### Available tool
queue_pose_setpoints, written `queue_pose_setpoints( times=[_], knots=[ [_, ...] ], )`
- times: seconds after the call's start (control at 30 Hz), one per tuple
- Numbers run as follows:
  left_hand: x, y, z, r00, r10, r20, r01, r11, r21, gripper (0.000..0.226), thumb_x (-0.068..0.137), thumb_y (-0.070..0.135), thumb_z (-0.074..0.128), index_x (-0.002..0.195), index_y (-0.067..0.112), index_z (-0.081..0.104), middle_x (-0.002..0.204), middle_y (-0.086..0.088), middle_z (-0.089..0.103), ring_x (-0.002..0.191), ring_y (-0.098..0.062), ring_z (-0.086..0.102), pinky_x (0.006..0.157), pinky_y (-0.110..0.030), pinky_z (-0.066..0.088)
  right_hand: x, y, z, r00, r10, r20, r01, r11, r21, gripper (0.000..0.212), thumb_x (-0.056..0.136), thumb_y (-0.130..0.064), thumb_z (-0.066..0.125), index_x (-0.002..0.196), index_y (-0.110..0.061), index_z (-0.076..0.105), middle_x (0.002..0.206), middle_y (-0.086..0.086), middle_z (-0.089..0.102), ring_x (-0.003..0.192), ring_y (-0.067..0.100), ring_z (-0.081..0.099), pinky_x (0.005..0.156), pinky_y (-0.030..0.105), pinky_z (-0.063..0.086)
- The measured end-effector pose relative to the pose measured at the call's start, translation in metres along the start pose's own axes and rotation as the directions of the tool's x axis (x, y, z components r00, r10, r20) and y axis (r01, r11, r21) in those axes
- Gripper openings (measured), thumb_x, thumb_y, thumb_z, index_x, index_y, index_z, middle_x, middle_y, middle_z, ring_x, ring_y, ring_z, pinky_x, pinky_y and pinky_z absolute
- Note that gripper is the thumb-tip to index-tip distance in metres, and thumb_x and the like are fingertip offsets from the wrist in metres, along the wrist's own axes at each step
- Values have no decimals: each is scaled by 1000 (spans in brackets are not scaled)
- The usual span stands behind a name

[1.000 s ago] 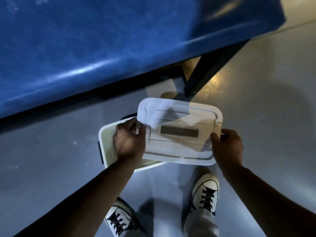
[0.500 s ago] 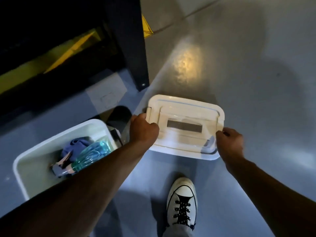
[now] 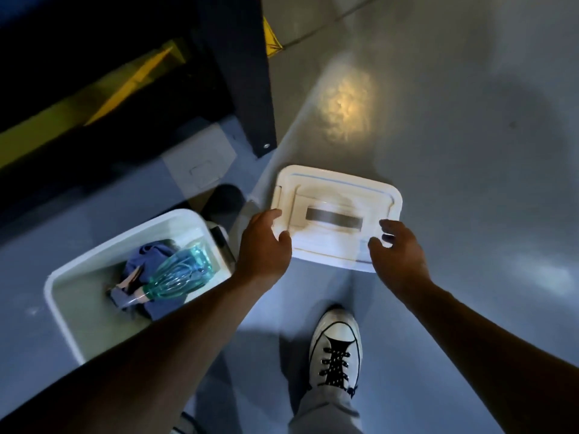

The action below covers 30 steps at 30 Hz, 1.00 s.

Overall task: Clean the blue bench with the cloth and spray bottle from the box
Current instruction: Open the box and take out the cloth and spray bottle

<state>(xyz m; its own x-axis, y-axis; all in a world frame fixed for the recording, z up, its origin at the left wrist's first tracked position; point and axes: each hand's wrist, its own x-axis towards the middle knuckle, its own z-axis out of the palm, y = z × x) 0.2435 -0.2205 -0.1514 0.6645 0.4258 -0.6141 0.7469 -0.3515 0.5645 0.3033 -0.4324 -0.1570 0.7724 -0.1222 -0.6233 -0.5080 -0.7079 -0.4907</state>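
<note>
While I look down through the head camera, both bare forearms reach forward from the near edge toward a white lid (image 3: 336, 214) that lies flat on the grey floor (image 3: 470, 151). The left hand (image 3: 264, 245) comes in from the near left, wrist straight, palm down, fingers loosely curled with the thumb spread; its grip is apart and its fingertips touch the lid's left edge, not clamped on it. The right hand (image 3: 398, 252) arrives from the near right, fingers spread and slightly bent at the lid's near right corner; that grip is apart as well, and motion blur keeps me from telling whether it touches the plastic.

To the left of the lid stands the open white box (image 3: 78, 308), with the left forearm crossing over its near right corner. Inside lie the blue cloth (image 3: 150, 258) and, on top of it, the clear teal spray bottle (image 3: 181, 274) on its side, nozzle end toward the near left. A dark leg of the counter (image 3: 247, 73) rises at the far left, beyond the box. One white laced shoe (image 3: 336, 349) rests on the floor between my arms.
</note>
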Motion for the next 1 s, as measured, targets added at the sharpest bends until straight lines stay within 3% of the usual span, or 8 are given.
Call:
queue_pose_setpoints(
  times=[0.1,0.2,0.3,0.47,0.63,0.8,0.93,1.0],
  knots=[
    [-29,2,-37,995,15,-96,-26,994,-108,22,94,13,60,113,18,71,111,-2,76,103,-19,71,84,-27,52,-35,-39,10,993,-99,71,101,995,-24,25,95,-17,60,118,-21,68,109,-1,72,83,11,66,63,12,47],
    [-57,-15,-75,983,47,-176,-84,975,-207,11,90,19,61,95,25,69,88,2,76,82,-21,73,77,-35,58,-80,-80,32,958,-247,148,257,965,-51,18,96,-17,59,109,-23,70,95,-1,73,75,16,67,69,27,51],
    [-75,-58,-111,971,15,-239,-81,960,-268,9,87,25,57,92,27,64,84,0,73,76,-27,72,73,-50,60,-120,-112,68,863,-445,240,478,872,-103,20,94,-17,58,108,-23,71,104,-4,70,80,16,67,78,35,57],
    [-111,-139,-165,917,-227,-329,63,895,-443,26,90,-2,65,79,20,69,68,2,65,64,-10,60,65,-29,51,-155,-143,148,600,-625,499,791,555,-256,30,91,-21,60,120,-18,64,118,7,63,106,30,63,80,46,58],
    [-132,-208,-192,887,-320,-332,135,869,-476,32,88,0,63,81,30,72,73,-1,75,73,-33,72,73,-52,60,-148,-135,242,461,-504,730,882,170,-439,62,74,-24,76,131,-11,58,127,17,61,112,41,60,83,48,54],
    [-125,-236,-195,900,-259,-352,39,851,-524,18,83,14,59,85,27,71,78,1,75,77,-28,75,75,-43,59,-137,-121,287,462,-587,664,812,-20,-583,59,52,-11,77,110,-8,69,101,17,70,87,39,67,74,44,51],
    [-118,-237,-188,930,-234,-284,93,896,-434,13,92,8,64,97,15,74,84,3,74,72,-8,69,65,-23,52,-137,-125,274,551,-511,660,798,91,-596,82,55,-20,85,132,-14,57,121,13,61,107,40,60,82,47,50],
    [-111,-236,-178,971,-135,-198,96,976,-195,26,92,8,63,116,11,71,107,-6,72,94,-15,70,83,-29,55,-139,-129,257,580,-488,652,802,204,-561,86,63,-28,83,140,-16,47,132,12,54,118,39,54,87,49,53]
  ],
)
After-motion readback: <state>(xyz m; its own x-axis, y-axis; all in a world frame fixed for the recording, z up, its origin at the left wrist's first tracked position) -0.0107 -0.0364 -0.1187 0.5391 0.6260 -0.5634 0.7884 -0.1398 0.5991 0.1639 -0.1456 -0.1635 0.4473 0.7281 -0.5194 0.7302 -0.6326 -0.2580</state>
